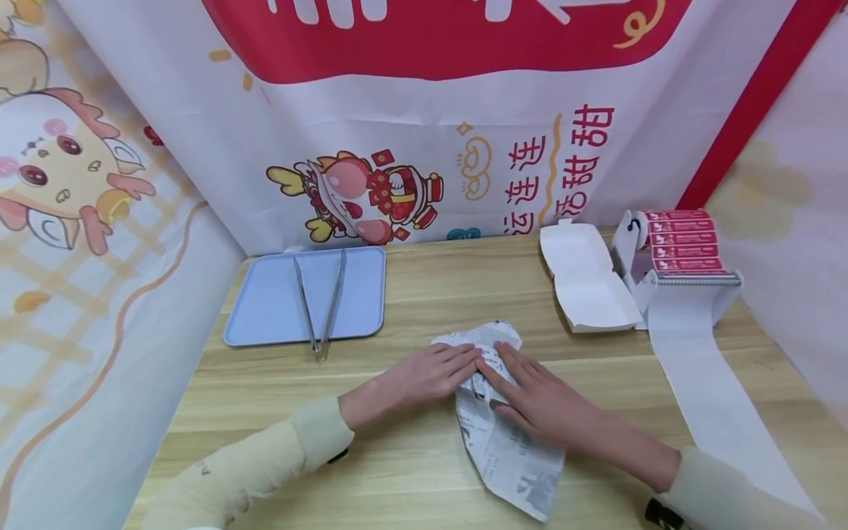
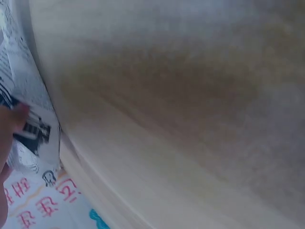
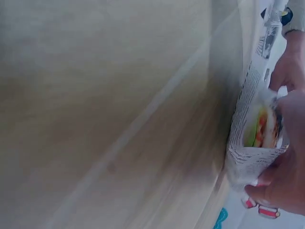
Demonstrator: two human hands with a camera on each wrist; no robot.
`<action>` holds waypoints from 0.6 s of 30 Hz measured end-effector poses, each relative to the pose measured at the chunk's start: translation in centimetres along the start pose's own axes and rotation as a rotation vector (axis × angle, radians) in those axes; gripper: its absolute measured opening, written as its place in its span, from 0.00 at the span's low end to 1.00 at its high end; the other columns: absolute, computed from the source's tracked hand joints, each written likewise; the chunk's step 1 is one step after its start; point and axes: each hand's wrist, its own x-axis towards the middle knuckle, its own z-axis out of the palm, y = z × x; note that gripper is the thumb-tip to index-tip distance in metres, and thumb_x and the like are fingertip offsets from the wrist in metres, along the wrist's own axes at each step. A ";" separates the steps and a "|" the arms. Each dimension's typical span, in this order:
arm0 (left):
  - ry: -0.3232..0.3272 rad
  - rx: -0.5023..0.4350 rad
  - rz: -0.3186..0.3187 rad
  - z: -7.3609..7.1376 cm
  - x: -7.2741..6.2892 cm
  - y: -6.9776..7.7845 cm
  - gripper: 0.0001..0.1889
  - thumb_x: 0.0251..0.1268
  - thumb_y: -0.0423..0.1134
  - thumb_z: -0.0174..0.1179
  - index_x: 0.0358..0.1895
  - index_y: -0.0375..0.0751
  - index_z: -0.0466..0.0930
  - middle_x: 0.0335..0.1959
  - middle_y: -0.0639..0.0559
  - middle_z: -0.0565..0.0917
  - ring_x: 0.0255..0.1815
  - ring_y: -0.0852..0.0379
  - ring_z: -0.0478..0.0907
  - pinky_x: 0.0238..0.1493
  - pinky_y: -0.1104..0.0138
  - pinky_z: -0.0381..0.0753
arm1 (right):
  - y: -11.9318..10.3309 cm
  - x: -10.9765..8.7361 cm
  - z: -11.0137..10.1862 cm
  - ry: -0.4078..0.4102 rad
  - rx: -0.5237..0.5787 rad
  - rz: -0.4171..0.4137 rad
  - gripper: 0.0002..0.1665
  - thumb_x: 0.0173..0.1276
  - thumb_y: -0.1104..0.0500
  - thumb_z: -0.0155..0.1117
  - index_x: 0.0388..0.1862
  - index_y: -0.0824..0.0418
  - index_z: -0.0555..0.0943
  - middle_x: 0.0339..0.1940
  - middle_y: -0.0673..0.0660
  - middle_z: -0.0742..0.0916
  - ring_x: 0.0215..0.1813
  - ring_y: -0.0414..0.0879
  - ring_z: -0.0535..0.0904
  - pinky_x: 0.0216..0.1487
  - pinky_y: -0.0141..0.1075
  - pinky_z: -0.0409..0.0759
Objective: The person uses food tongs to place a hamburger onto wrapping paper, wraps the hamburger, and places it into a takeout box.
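Note:
A sheet of newsprint-patterned wrapping paper (image 1: 510, 460) lies on the wooden table, its far part folded up into a bundle. Inside the fold, the right wrist view reveals a sandwich (image 3: 263, 130) with green leaf, red filling and pale bread; from the head it is hidden by paper and hands. My left hand (image 1: 430, 374) lies over the bundle's left side, fingers stretched across the paper. From the right, my right hand (image 1: 539, 405) presses the fold with spread, fairly straight fingers. The two hands' fingertips nearly meet on top. A loose paper flap extends toward me.
Metal tongs (image 1: 305, 302) lie on a blue tray (image 1: 265, 305) at the back left. An unfolded white box (image 1: 589, 294) sits at the back right beside a dispenser with a red label roll (image 1: 685, 243). Its pale strip (image 1: 695, 375) trails down the table's right side.

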 end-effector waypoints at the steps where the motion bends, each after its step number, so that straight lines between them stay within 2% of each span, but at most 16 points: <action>1: 0.033 0.009 -0.021 0.2 -0.1 -0.2 0.24 0.75 0.37 0.55 0.71 0.41 0.69 0.70 0.48 0.75 0.70 0.53 0.73 0.65 0.64 0.77 | -0.1 0.5 0.1 0.007 -0.003 0.018 0.41 0.78 0.44 0.50 0.83 0.47 0.48 0.81 0.68 0.56 0.81 0.61 0.56 0.74 0.57 0.66; 4: 0.061 -0.027 -0.103 0.8 -0.4 -0.6 0.23 0.72 0.34 0.58 0.69 0.40 0.72 0.68 0.48 0.77 0.68 0.53 0.75 0.65 0.63 0.78 | -0.7 1.9 0.5 0.029 -0.020 0.072 0.41 0.78 0.46 0.53 0.83 0.47 0.48 0.81 0.69 0.56 0.81 0.62 0.55 0.73 0.59 0.67; 6: 0.015 -0.109 -0.151 0.9 -0.7 -0.7 0.26 0.71 0.31 0.58 0.71 0.38 0.69 0.71 0.46 0.74 0.71 0.52 0.72 0.68 0.61 0.76 | -1.0 2.7 0.7 0.042 -0.038 0.094 0.41 0.77 0.47 0.54 0.83 0.49 0.50 0.81 0.69 0.57 0.81 0.62 0.55 0.72 0.59 0.68; 8: -0.056 -0.242 -0.189 0.8 -1.0 -0.5 0.30 0.70 0.30 0.58 0.74 0.37 0.63 0.75 0.45 0.68 0.76 0.50 0.66 0.72 0.59 0.71 | -1.3 3.2 0.9 0.052 -0.053 0.107 0.41 0.77 0.47 0.56 0.82 0.52 0.52 0.80 0.70 0.58 0.80 0.63 0.55 0.71 0.59 0.69; 11: -0.140 -0.407 -0.223 0.3 -1.2 -0.2 0.36 0.69 0.35 0.56 0.78 0.37 0.53 0.80 0.43 0.58 0.80 0.47 0.56 0.77 0.57 0.64 | -1.5 3.2 1.0 0.069 -0.069 0.109 0.42 0.75 0.48 0.58 0.81 0.58 0.55 0.80 0.70 0.59 0.80 0.63 0.56 0.70 0.59 0.70; 13: -0.162 -0.463 -0.230 0.0 -1.2 0.0 0.39 0.69 0.43 0.56 0.80 0.38 0.49 0.81 0.44 0.55 0.82 0.46 0.52 0.78 0.56 0.61 | -1.4 2.9 0.9 0.076 -0.065 0.089 0.42 0.75 0.48 0.58 0.80 0.61 0.56 0.80 0.69 0.59 0.81 0.62 0.55 0.72 0.59 0.68; 16: -0.167 -0.492 -0.237 -0.4 -1.2 0.1 0.41 0.72 0.54 0.53 0.81 0.42 0.46 0.82 0.44 0.52 0.82 0.44 0.50 0.78 0.54 0.61 | -0.7 2.3 0.4 0.052 -0.017 0.021 0.45 0.74 0.45 0.59 0.80 0.63 0.54 0.82 0.64 0.58 0.82 0.59 0.54 0.74 0.61 0.63; 18: -0.173 -0.516 -0.245 -0.5 -1.3 0.2 0.42 0.72 0.57 0.52 0.81 0.45 0.46 0.82 0.45 0.50 0.82 0.44 0.48 0.77 0.52 0.62 | 0.3 2.0 0.0 0.013 0.031 -0.043 0.47 0.74 0.43 0.58 0.81 0.61 0.52 0.83 0.60 0.57 0.82 0.56 0.53 0.75 0.62 0.60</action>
